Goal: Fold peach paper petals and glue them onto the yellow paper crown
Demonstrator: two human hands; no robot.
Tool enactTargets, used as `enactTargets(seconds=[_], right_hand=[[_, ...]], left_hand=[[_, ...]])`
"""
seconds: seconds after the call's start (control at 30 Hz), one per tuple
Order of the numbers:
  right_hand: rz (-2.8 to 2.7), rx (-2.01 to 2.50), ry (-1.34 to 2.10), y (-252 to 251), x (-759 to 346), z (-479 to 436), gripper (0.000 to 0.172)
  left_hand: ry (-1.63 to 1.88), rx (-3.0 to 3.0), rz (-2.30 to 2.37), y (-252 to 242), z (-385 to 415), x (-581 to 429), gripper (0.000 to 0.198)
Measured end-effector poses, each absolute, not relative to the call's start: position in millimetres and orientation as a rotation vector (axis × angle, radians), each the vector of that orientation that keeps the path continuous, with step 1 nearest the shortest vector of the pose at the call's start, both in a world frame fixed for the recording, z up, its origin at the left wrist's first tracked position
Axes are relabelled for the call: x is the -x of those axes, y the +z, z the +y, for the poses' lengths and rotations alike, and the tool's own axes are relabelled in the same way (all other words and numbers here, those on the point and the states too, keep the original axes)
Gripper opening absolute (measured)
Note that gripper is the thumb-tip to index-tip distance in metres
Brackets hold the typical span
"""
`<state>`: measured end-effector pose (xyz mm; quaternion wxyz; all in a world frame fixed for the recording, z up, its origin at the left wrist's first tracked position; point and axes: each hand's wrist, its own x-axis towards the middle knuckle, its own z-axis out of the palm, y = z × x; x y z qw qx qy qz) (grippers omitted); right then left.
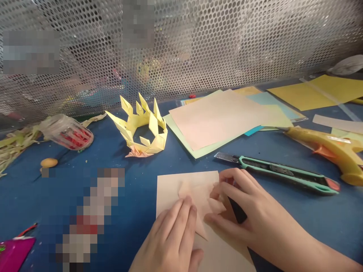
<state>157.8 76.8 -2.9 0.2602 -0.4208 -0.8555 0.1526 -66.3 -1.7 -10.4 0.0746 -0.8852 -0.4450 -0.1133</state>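
A pale peach sheet of paper (187, 179) lies on the blue table in front of me. My left hand (172, 234) rests flat on it, fingers stretched out side by side over a small folded paper piece (200, 228) that is partly hidden. To its right, my right hand (244, 204) hovers at the sheet's edge with bent fingers and the thumb apart. Between that thumb and fingertips shows a small pale paper flap (217, 206); I see no firm grip on it. Behind the hands stands a yellow folded paper crown (157, 139) with a peach piece (138, 152) at its front.
A teal and black utility knife (283, 172), blade out, lies beyond my right hand. A yellow glue gun (329, 145) is at the right. Coloured paper sheets (215, 121) are stacked behind. A clear cup (66, 132) lies tipped at left, before a perforated metal panel (198, 45).
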Motion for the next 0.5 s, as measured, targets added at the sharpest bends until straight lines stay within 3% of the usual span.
enactTargets(seconds=[0.2,0.5], right_hand=[[-2.225,1.166,0.724,0,-153,72,0.008],[-2.409,0.853,0.623,-2,-164,79,0.026]], left_hand=[[-0.396,2.643,-1.410,-13,3,68,0.044],[-0.418,2.540,-1.433,-19,-5,63,0.043]])
